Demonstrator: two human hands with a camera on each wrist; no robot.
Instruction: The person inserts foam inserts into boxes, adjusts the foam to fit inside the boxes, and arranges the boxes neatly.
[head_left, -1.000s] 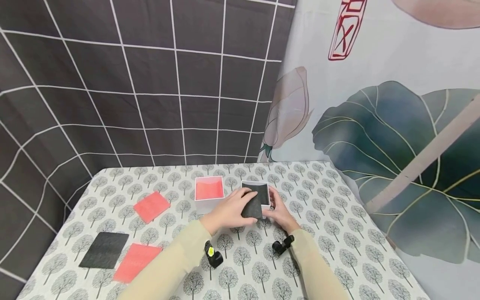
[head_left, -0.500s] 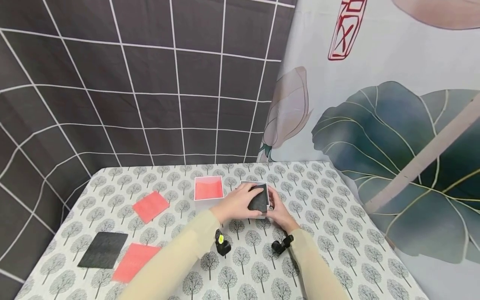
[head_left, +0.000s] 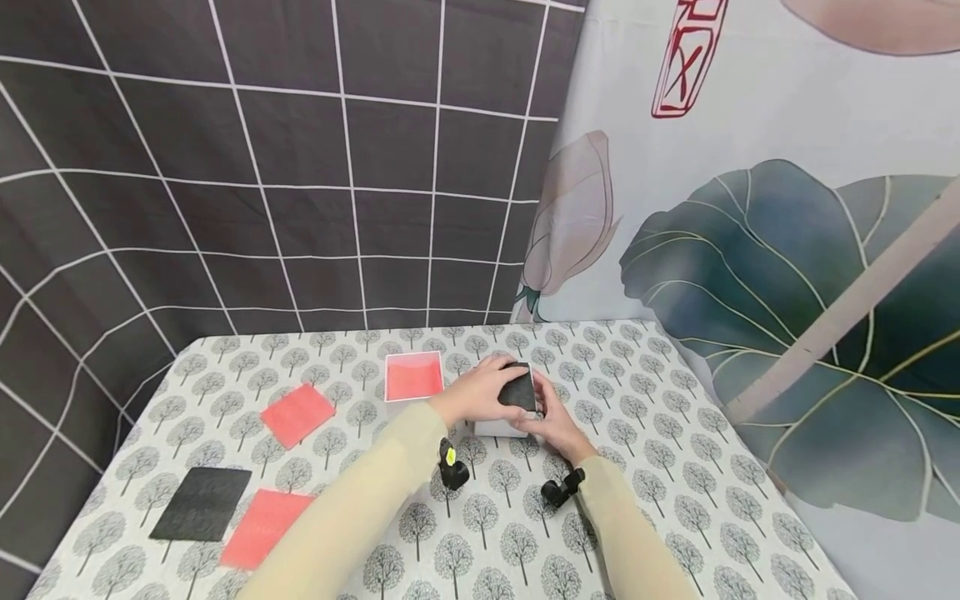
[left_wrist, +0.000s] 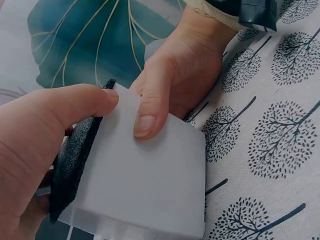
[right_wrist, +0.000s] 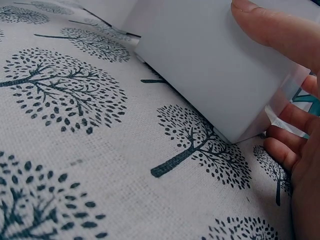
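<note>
A small white box [head_left: 498, 429] stands on the table, its opening covered by a dark felt-like square [head_left: 519, 393] at the top. My left hand [head_left: 480, 392] grips this black square from above, thumb at its near edge and fingers over the far side. In the left wrist view the black square [left_wrist: 80, 157] lies along the rim of the white box [left_wrist: 150, 175]. My right hand [head_left: 558, 425] holds the box at its right side. Its thumb presses the near wall of the box [right_wrist: 205, 65], the other fingers beside the corner. The box's inside is hidden.
To the left stands another white box with red lining [head_left: 414, 377]. Two red squares, one farther back [head_left: 297, 415] and one nearer [head_left: 262, 529], lie on the tree-print tablecloth [head_left: 420, 533]. A black square [head_left: 201, 504] lies beside the nearer one. Curtains hang behind.
My left hand has moved right and slightly up with the black square, from the box's near left edge to over its opening. The right hand stays on the box.
</note>
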